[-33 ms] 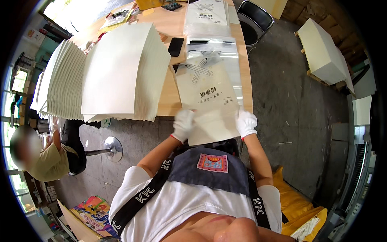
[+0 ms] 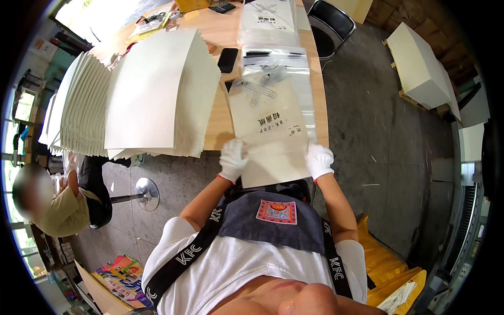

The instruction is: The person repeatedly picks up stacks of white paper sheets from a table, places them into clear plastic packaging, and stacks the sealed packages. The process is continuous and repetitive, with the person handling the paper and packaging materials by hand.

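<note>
A clear plastic bag of drawing paper (image 2: 270, 142), printed with crossed pencils, lies over the table's front edge, its near end overhanging toward my apron. My left hand (image 2: 233, 160), in a white knit glove, grips its left edge with bent fingers. On the opposite edge, my gloved right hand (image 2: 319, 161) is closed with the thumb side against the bag. Beneath and beyond lie flat clear plastic bags (image 2: 308, 100). To the left rises a tall stack of white paper sheets (image 2: 144, 100), fanned in offset layers.
Further bags with the same print (image 2: 268, 21) are piled at the far right of the table (image 2: 218, 128). A black phone (image 2: 228, 60) lies beside the stack. A black chair (image 2: 333, 26) stands right of the table. At left sits another person (image 2: 65, 205).
My left hand has shifted slightly left and away from me along the bag's edge. The bag has moved slightly left; my right hand has barely moved.
</note>
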A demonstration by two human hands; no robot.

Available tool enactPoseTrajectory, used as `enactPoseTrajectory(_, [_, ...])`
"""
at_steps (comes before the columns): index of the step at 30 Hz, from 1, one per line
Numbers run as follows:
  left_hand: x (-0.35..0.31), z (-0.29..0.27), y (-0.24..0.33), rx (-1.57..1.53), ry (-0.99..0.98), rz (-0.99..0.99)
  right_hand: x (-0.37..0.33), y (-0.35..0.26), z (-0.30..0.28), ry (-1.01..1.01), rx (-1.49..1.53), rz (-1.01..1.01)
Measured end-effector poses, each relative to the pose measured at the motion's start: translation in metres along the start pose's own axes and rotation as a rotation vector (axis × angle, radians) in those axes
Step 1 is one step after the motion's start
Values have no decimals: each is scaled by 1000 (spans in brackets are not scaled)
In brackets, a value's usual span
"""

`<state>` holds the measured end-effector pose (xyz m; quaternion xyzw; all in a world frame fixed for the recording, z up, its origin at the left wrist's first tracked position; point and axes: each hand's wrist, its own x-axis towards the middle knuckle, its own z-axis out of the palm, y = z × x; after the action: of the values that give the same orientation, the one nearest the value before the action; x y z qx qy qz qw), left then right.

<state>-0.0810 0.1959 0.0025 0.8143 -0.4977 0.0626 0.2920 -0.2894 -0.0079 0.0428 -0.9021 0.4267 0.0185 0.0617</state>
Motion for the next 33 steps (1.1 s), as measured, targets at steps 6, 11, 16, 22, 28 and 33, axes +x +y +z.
enactPoseTrajectory(6, [-35,-60,6,-216,53,-110,-78,-8,-24,-299,-17,-290])
enactPoseTrajectory(11, [-85,-80,10,-431,-135,-194,-121,9,-24,-530,222,-346])
enactPoseTrajectory(16, [-90,-68,6,-807,0,-396,-43,36,-40,-697,405,-58])
enactPoseTrajectory(22, [-124,-61,-30,-882,-296,-285,-62,0,73,-535,1616,331])
enactPoseTrajectory(28, [-81,-90,-24,-391,-96,-56,-60,1,48,-146,1419,39])
enactPoseTrajectory(33, [-46,-64,-52,-526,-2,-593,13,-22,33,190,1738,267])
